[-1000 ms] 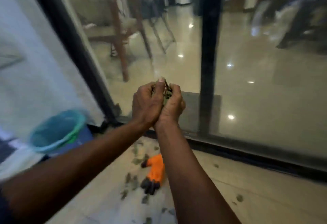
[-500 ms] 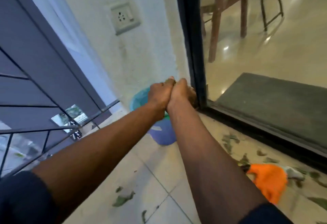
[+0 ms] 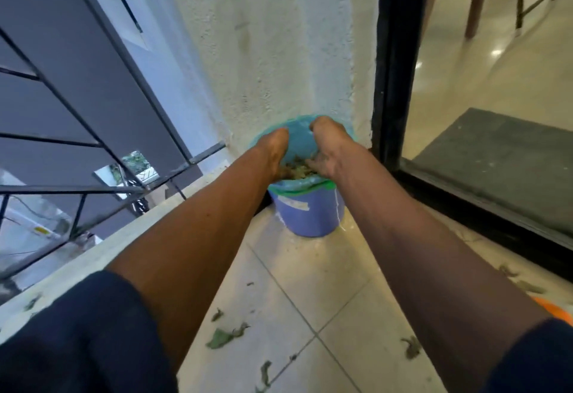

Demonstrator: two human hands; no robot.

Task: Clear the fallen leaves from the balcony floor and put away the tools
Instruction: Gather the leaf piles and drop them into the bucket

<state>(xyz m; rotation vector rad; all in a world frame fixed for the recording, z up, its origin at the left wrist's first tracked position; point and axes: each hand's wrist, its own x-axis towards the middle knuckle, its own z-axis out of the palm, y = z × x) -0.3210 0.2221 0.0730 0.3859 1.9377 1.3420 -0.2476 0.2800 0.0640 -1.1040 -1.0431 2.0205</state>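
Note:
A blue bucket (image 3: 310, 215) lined with a green bag (image 3: 299, 124) stands in the corner against the white wall. A heap of dry leaves (image 3: 297, 170) lies inside it. My left hand (image 3: 274, 150) and my right hand (image 3: 325, 147) are both lowered into the bucket's mouth, a little apart, fingers pointing down at the heap with the fingertips partly hidden. Neither hand grips anything that I can see. Loose fallen leaves (image 3: 223, 335) lie scattered on the tiled floor near me, and more leaves (image 3: 410, 346) lie to the right.
An orange glove (image 3: 556, 313) peeks in at the right edge of the floor. A black metal railing (image 3: 93, 144) on a low ledge (image 3: 93, 253) bounds the left. A black-framed glass door (image 3: 393, 66) runs along the right, with a grey mat (image 3: 496, 150) behind it.
My hands were pressed together around a bunch of leaves; they have moved left and down into the bucket and parted. The leaves now lie in the bucket.

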